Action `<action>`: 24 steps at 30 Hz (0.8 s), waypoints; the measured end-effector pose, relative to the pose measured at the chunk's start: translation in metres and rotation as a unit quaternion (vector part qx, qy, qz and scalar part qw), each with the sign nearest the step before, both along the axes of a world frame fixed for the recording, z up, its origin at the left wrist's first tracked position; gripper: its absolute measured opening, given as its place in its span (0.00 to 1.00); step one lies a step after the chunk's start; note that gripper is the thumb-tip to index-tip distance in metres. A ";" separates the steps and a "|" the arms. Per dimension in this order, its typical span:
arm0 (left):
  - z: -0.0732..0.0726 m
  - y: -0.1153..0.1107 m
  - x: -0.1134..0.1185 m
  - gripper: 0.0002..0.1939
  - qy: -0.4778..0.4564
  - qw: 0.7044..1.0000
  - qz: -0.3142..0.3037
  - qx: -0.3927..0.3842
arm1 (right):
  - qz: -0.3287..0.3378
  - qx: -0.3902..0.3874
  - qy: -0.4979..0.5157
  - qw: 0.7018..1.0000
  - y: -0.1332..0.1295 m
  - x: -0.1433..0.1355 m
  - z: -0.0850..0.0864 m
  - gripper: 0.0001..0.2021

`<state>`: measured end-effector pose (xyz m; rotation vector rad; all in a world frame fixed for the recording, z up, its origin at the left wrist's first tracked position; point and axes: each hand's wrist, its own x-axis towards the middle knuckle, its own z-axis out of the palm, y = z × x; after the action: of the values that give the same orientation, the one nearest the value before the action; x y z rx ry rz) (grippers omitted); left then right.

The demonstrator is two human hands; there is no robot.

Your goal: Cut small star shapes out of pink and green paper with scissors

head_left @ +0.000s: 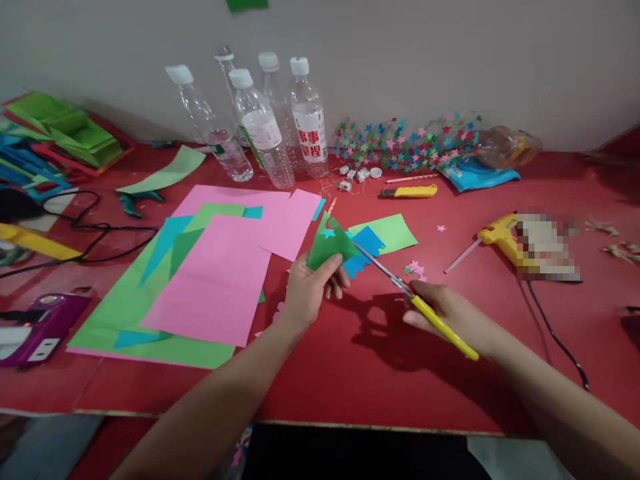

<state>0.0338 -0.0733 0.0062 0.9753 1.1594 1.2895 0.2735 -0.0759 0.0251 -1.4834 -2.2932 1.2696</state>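
Note:
Pinched in my left hand [313,287] is a piece of dark green paper [327,243], with a small blue star [329,233] lying against it. My right hand [445,310] grips yellow-handled scissors [425,313]. Their blade tips point left, to the right edge of the green paper; whether they touch it I cannot tell. Behind and below the paper lie cut blue paper [367,247] and a light green sheet [400,232] on the red table. Small pink stars [417,269] sit beyond the scissors, and part of my left fingers is hidden by the paper.
Pink sheets [215,280] and green ones are stacked at left. Several plastic bottles [307,120] stand by the wall, beside a bottle covered with stars [405,143]. A yellow cutter [410,192] lies at the back, and a yellow glue gun [503,240] with a cord at right.

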 end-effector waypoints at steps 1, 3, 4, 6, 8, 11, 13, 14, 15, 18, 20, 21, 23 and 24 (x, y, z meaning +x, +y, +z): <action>0.000 -0.001 0.000 0.14 -0.002 1.000 0.005 0.003 | 0.004 -0.004 -0.002 1.000 -0.001 0.000 0.000 0.24; 0.001 -0.002 0.001 0.13 -0.011 1.000 0.008 0.009 | 0.007 -0.012 0.001 1.000 -0.002 0.000 0.000 0.24; 0.001 -0.003 0.002 0.12 -0.014 1.000 0.005 0.011 | 0.008 -0.017 0.005 1.000 -0.003 0.000 0.000 0.24; 0.001 -0.005 0.004 0.12 -0.022 1.000 -0.008 0.012 | 0.013 -0.027 0.019 0.999 -0.004 -0.002 -0.001 0.24; 0.001 -0.006 0.006 0.12 -0.032 0.999 -0.022 0.012 | 0.019 -0.037 0.040 0.998 -0.005 -0.003 -0.001 0.24; -0.001 -0.007 0.009 0.13 -0.047 0.998 -0.033 0.008 | 0.020 -0.046 0.070 0.996 -0.007 -0.006 -0.003 0.25; -0.001 -0.007 0.010 0.13 -0.052 0.998 -0.032 0.005 | 0.020 -0.049 0.082 0.995 -0.007 -0.008 -0.004 0.25; -0.002 -0.007 0.010 0.14 -0.053 0.998 -0.030 0.003 | 0.018 -0.049 0.085 0.995 -0.007 -0.009 -0.004 0.25; -0.002 -0.007 0.011 0.14 -0.051 0.998 -0.029 0.002 | 0.017 -0.049 0.087 0.995 -0.008 -0.009 -0.005 0.25; -0.001 -0.007 0.011 0.15 -0.051 0.998 -0.031 0.001 | 0.011 -0.051 0.089 0.995 -0.008 -0.010 -0.006 0.24; -0.001 -0.008 0.011 0.15 -0.059 0.998 -0.033 0.003 | 0.007 -0.057 0.093 0.994 -0.009 -0.010 -0.005 0.23; -0.001 -0.008 0.011 0.15 -0.063 0.997 -0.034 0.005 | 0.006 -0.061 0.095 0.994 -0.010 -0.011 -0.005 0.23; -0.001 -0.009 0.011 0.15 -0.067 0.997 -0.035 0.005 | 0.004 -0.068 0.100 0.993 -0.011 -0.011 -0.004 0.23; -0.001 -0.009 0.010 0.15 -0.067 0.997 -0.037 0.005 | 0.004 -0.071 0.103 0.992 -0.011 -0.011 -0.004 0.23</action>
<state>0.0443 -0.0822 0.0048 0.9155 1.0062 1.2826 0.2621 -0.0873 0.0211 -1.3140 -2.1188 1.5385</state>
